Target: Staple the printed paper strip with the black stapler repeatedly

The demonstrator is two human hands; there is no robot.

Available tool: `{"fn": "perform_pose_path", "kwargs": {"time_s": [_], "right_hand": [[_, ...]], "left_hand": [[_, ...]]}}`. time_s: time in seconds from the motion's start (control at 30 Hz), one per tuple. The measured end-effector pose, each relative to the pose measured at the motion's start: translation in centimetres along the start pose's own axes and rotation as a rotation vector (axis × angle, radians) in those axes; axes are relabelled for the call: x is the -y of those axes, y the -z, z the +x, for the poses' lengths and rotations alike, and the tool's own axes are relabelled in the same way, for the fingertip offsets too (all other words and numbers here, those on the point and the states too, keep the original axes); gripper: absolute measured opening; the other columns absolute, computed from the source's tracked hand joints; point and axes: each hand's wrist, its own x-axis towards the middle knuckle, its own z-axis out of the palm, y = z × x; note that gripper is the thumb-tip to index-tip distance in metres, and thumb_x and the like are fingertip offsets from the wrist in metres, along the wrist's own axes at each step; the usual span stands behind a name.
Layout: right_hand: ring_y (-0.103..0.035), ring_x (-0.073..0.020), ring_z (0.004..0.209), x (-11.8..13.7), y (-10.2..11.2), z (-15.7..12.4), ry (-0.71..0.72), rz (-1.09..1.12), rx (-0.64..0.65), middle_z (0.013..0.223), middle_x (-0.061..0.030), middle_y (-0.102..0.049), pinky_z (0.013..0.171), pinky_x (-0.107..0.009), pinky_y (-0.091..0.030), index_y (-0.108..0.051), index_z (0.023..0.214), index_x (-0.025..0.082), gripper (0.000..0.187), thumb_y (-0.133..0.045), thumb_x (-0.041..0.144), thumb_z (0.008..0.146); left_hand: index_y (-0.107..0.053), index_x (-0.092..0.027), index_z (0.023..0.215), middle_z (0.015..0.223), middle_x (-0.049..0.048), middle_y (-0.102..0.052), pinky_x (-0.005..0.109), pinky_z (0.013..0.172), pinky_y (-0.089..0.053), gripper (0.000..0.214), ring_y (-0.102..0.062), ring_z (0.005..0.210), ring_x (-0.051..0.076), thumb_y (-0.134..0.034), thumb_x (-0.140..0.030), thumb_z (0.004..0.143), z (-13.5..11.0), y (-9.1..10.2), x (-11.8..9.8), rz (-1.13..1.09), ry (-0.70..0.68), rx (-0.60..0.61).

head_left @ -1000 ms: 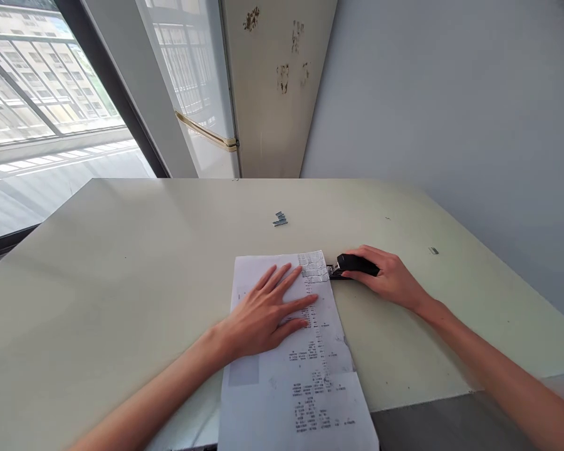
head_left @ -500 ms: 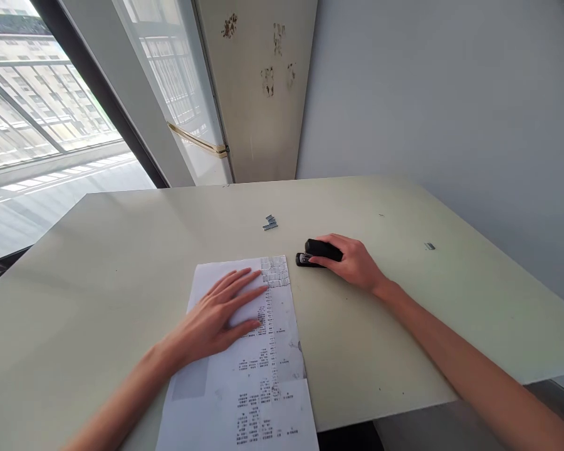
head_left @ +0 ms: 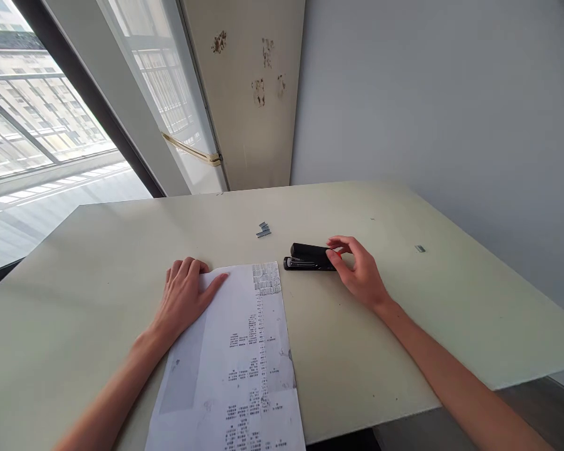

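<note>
A printed sheet of paper (head_left: 235, 369) lies lengthwise before me, with rows of staples (head_left: 266, 279) at its far right corner. My left hand (head_left: 184, 288) is at the sheet's far left corner, fingers curled over the edge and thumb on top of the page. Just right of the paper lies a black stapler (head_left: 308, 255), its front end toward the sheet. At the stapler's rear end is my right hand (head_left: 360, 269), thumb and fingers loosely apart around it. The fingers' far side is partly hidden.
Several short strips of staples (head_left: 264, 230) lie behind the paper. Another small strip (head_left: 420, 248) is on the right side of the pale table (head_left: 380, 351). A grey wall (head_left: 427, 94) rises behind, and a door with a gold handle (head_left: 192, 149) stands beyond the table.
My left hand has slid from the middle of the printed page to its far left corner and curled. My right hand has loosened and drawn back to the stapler's rear end.
</note>
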Motion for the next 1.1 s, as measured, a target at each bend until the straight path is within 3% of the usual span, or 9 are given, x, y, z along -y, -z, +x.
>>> {"fn": "perform_pose_path", "kwargs": {"time_s": [0.13, 0.27, 0.33, 0.47, 0.63, 0.8, 0.87, 0.97, 1.1], "right_hand": [[-0.065, -0.0270, 0.109, 0.3, -0.2, 0.2, 0.049, -0.033, 0.110, 0.123, -0.0096, -0.069, 0.066, -0.035, -0.057, -0.063, 0.120, 0.027, 0.032, -0.057, 0.052, 0.101], [-0.063, -0.0303, 0.119, 0.3, -0.3, 0.1, 0.062, -0.057, 0.057, 0.132, -0.0113, -0.066, 0.063, -0.035, -0.056, -0.058, 0.131, 0.028, 0.039, -0.059, 0.051, 0.100], [-0.062, -0.0301, 0.122, 0.3, -0.3, 0.0, 0.065, -0.061, 0.023, 0.133, -0.0114, -0.066, 0.072, -0.038, -0.059, -0.057, 0.131, 0.028, 0.037, -0.058, 0.050, 0.101], [-0.062, -0.0277, 0.123, 0.2, -0.4, 0.1, 0.135, -0.082, -0.029, 0.128, -0.0097, -0.068, 0.099, -0.046, -0.055, -0.058, 0.127, 0.027, 0.029, -0.056, 0.043, 0.102], [-0.064, -0.0285, 0.119, 0.9, -0.2, 0.2, 0.288, -0.123, -0.120, 0.119, -0.0102, -0.070, 0.104, -0.051, -0.052, -0.063, 0.117, 0.028, 0.019, -0.056, 0.034, 0.101], [-0.062, -0.0315, 0.125, 3.7, -0.5, -0.8, 0.405, -0.056, 0.053, 0.116, -0.0086, -0.074, 0.110, -0.055, -0.048, -0.068, 0.113, 0.029, 0.020, -0.066, 0.040, 0.096], [-0.063, -0.0308, 0.124, 5.1, -0.6, -1.6, 0.359, 0.036, 0.132, 0.115, -0.0082, -0.075, 0.108, -0.051, -0.050, -0.069, 0.111, 0.027, 0.022, -0.069, 0.042, 0.095], [-0.070, -0.0256, 0.102, 6.0, 0.0, -2.4, 0.102, 0.198, 0.208, 0.101, -0.0058, -0.076, 0.087, -0.040, -0.059, -0.072, 0.099, 0.025, 0.022, -0.063, 0.046, 0.100], [-0.071, -0.0219, 0.086, 3.8, 3.5, -1.8, -0.210, 0.333, 0.126, 0.092, -0.0042, -0.076, 0.074, -0.032, -0.057, -0.072, 0.096, 0.023, 0.033, -0.067, 0.055, 0.095]], "left_hand": [[-0.052, -0.024, 0.096, 0.106, 0.0092, -0.067, 0.051, 0.104, -0.042, 0.047, -0.058, 0.105, 0.031, -0.054, -0.071, 0.093, -0.1, 0.3, 0.1, -0.069, 0.042, 0.020], [-0.061, -0.027, 0.113, 0.103, 0.0039, -0.070, 0.040, 0.089, -0.051, 0.054, -0.065, 0.093, 0.027, -0.065, -0.072, 0.085, 0.0, 0.8, 0.3, -0.187, 0.158, 0.047], [-0.066, -0.029, 0.117, 0.096, 0.0006, -0.071, 0.034, 0.079, -0.053, 0.057, -0.067, 0.083, 0.024, -0.071, -0.072, 0.080, 0.0, 1.2, 0.5, -0.256, 0.186, 0.076], [-0.076, -0.027, 0.091, 0.089, 0.0008, -0.075, 0.029, 0.068, -0.053, 0.045, -0.067, 0.077, 0.022, -0.072, -0.070, 0.079, 0.1, 2.1, 0.2, -0.401, 0.202, 0.183], [-0.074, -0.025, 0.074, 0.087, 0.0003, -0.074, 0.027, 0.071, -0.053, 0.036, -0.065, 0.080, 0.021, -0.075, -0.061, 0.080, 0.1, 2.9, -0.8, -0.578, 0.138, 0.098], [-0.073, -0.023, 0.072, 0.086, 0.0020, -0.073, 0.027, 0.062, -0.049, 0.036, -0.063, 0.076, 0.020, -0.079, -0.058, 0.077, 0.3, 3.0, -2.4, -0.646, 0.170, 0.006], [-0.072, -0.022, 0.071, 0.085, 0.0024, -0.072, 0.026, 0.060, -0.048, 0.036, -0.062, 0.075, 0.019, -0.079, -0.057, 0.077, 0.5, 3.0, -3.5, -0.689, 0.157, -0.016], [-0.074, -0.021, 0.080, 0.089, 0.0041, -0.072, 0.026, 0.061, -0.047, 0.036, -0.062, 0.077, 0.019, -0.075, -0.058, 0.083, 0.9, 2.7, -5.3, -0.747, 0.104, -0.015], [-0.070, -0.022, 0.115, 0.098, 0.0061, -0.070, 0.027, 0.063, -0.050, 0.046, -0.060, 0.074, 0.017, -0.058, -0.063, 0.097, 1.1, 1.3, -6.0, -0.876, 0.059, 0.091]]}}
